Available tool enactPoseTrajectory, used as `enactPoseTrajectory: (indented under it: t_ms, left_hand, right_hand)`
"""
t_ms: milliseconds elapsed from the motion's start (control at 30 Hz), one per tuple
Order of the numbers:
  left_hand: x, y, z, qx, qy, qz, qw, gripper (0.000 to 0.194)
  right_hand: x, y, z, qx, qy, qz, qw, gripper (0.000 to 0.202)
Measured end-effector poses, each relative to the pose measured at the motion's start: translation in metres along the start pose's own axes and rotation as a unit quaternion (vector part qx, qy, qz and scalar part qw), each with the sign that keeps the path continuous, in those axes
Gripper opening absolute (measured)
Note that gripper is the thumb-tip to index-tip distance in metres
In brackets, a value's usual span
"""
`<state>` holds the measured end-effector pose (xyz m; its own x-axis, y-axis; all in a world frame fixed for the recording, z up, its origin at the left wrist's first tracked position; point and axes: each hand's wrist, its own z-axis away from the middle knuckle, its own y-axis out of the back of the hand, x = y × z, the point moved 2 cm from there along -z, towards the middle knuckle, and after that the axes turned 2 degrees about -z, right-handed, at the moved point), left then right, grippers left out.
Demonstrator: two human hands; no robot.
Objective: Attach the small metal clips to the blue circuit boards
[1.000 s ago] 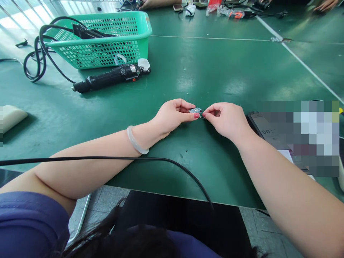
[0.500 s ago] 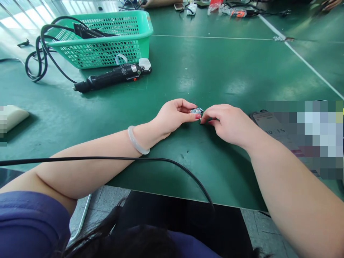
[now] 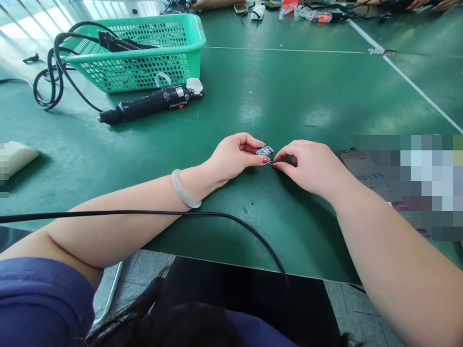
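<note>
My left hand [image 3: 235, 156], with a pale bangle on its wrist, is closed on a small circuit board [image 3: 265, 151] between thumb and fingers, just above the green table. Close on its right, my right hand [image 3: 306, 164] pinches a short, thin wire [image 3: 270, 162] between thumb and forefinger. The wire reaches toward the board's lower edge by my left thumb. Whether it is joined to the board is too small to tell.
A green basket [image 3: 133, 72] with black cable stands at the back left. In front of it lies a black electric screwdriver [image 3: 148, 103]. A phone [image 3: 369, 168] lies right, partly blurred out. A black cable [image 3: 144, 212] crosses over my left forearm. Other people's hands [image 3: 434, 5] show far right.
My right thumb and forefinger have come together in a pinch and moved slightly right, leaving the thin wire in plainer view. My left hand has stayed nearly still with the circuit board.
</note>
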<state>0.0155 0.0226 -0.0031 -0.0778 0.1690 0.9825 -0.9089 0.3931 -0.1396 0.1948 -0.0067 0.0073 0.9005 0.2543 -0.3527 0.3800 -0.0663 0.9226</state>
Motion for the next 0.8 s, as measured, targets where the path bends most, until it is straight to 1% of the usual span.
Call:
enactPoseTrajectory:
  t_ms: [167, 233, 300, 367, 433, 500, 567, 633, 800]
  left_hand:
    - [-0.001, -0.001, -0.001, -0.020, 0.001, -0.041, 0.999, 0.029]
    - [-0.001, -0.001, -0.001, -0.023, 0.005, -0.058, 0.998, 0.029]
    - [-0.001, -0.001, 0.000, -0.028, 0.010, -0.072, 0.997, 0.029]
    - [-0.001, -0.001, 0.000, -0.032, 0.015, -0.080, 0.996, 0.029]
    - [-0.001, -0.001, 0.000, -0.033, 0.015, -0.085, 0.996, 0.029]
    - [0.000, -0.002, 0.000, -0.034, 0.012, -0.086, 0.996, 0.030]
    - [0.000, -0.002, 0.000, -0.035, 0.013, -0.083, 0.996, 0.030]
    - [0.000, -0.002, 0.001, -0.039, 0.017, -0.080, 0.996, 0.029]
    - [0.000, -0.002, 0.001, -0.042, 0.015, -0.075, 0.996, 0.029]
  right_hand:
    - [-0.001, -0.002, -0.002, -0.003, 0.003, 0.038, 0.999, 0.016]
    - [0.002, 0.000, -0.003, 0.005, 0.007, 0.046, 0.999, 0.019]
    - [0.004, 0.004, -0.002, 0.035, 0.005, 0.047, 0.998, 0.019]
    - [0.003, 0.010, 0.000, 0.083, 0.007, 0.033, 0.996, 0.018]
    - [-0.003, 0.015, 0.003, 0.131, 0.028, 0.006, 0.991, 0.017]
    - [-0.012, 0.016, 0.006, 0.153, 0.067, -0.021, 0.986, 0.017]
    - [-0.020, 0.014, 0.008, 0.150, 0.105, -0.032, 0.983, 0.018]
    - [-0.025, 0.010, 0.009, 0.143, 0.127, -0.028, 0.981, 0.018]
    - [-0.023, 0.005, 0.008, 0.134, 0.143, -0.008, 0.981, 0.020]
